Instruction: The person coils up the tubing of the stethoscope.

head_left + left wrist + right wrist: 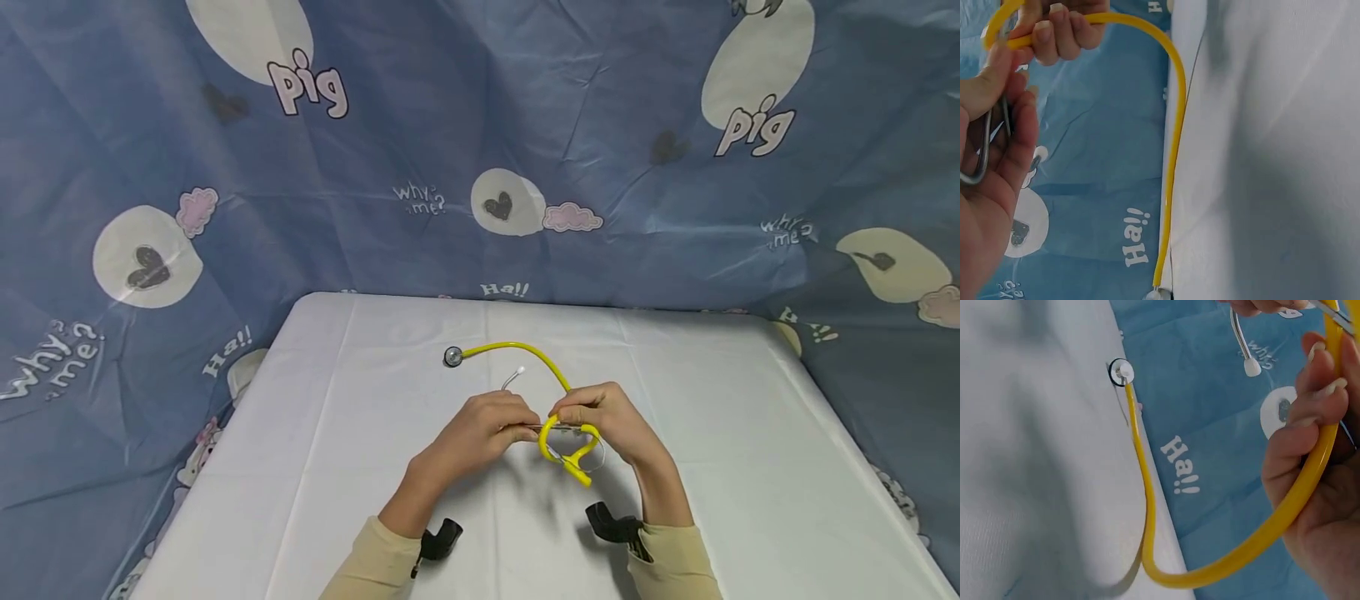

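Note:
A yellow-tubed stethoscope [539, 351] is held up between both hands above the white table, its tube looped near the fingers. My left hand [489, 427] pinches the metal ear tubes [986, 140], fingers curled round them. One ear tube sticks out past that hand and ends in a white eartip [1252, 367]. My right hand [609, 421] grips the yellow tube [1310, 481], which runs through its curled fingers. From there the tube bends away to the round chest piece [453, 357], which lies on the table. The fingers hide part of the metal tubes.
The white-covered table [360, 500] has its far edge against a blue printed cloth [420, 125] hanging behind and at the sides. A black wrist mount [442, 540] sits by the left sleeve, another black mount [611, 525] by the right sleeve.

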`<action>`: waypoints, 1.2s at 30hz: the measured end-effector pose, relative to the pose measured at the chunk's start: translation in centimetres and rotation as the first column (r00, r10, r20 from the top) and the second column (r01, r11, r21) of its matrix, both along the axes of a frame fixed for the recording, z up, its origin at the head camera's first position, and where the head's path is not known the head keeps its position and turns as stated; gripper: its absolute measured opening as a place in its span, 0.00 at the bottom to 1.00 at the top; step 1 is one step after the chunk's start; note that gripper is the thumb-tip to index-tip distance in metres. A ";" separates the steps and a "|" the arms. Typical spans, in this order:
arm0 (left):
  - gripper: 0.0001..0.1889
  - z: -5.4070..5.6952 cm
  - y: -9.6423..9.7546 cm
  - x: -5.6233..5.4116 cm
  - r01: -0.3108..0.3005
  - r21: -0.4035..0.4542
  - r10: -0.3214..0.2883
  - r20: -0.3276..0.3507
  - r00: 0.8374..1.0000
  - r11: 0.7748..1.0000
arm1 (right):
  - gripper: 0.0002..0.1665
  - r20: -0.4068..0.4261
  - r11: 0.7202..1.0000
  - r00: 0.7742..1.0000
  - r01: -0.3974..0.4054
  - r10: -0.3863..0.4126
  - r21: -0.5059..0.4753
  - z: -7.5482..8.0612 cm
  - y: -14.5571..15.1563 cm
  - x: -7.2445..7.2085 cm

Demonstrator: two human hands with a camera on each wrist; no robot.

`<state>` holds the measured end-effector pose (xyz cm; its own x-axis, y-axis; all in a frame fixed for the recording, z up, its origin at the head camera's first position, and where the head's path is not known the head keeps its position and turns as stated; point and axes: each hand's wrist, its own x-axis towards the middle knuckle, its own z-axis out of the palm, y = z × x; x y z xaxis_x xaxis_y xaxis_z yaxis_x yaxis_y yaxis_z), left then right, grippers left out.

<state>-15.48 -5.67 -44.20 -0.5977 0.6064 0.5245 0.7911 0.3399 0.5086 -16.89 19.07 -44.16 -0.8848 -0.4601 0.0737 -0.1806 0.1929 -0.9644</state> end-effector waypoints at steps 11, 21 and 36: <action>0.06 0.2 -0.2 0.4 -0.208 0.124 0.188 0.155 0.970 0.970 | 0.12 -0.014 0.999 1.000 0.016 -0.017 -0.027 0.1 -0.6 0.0; 0.07 0.2 -0.1 0.2 -0.420 0.142 0.403 0.135 0.905 0.896 | 0.10 -0.011 0.999 0.999 0.035 -0.035 0.006 -0.2 -1.5 0.2; 0.09 0.0 -1.2 -0.6 -0.646 0.082 0.640 0.095 0.763 0.759 | 0.15 -0.041 0.980 0.999 -0.026 0.034 0.197 0.7 -3.7 1.2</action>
<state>-16.10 -6.88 -44.16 -0.8579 0.0127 0.5136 0.3741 0.7008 0.6074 -15.65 15.37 -43.48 -0.8683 -0.4957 0.0180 -0.2308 0.3717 -0.8992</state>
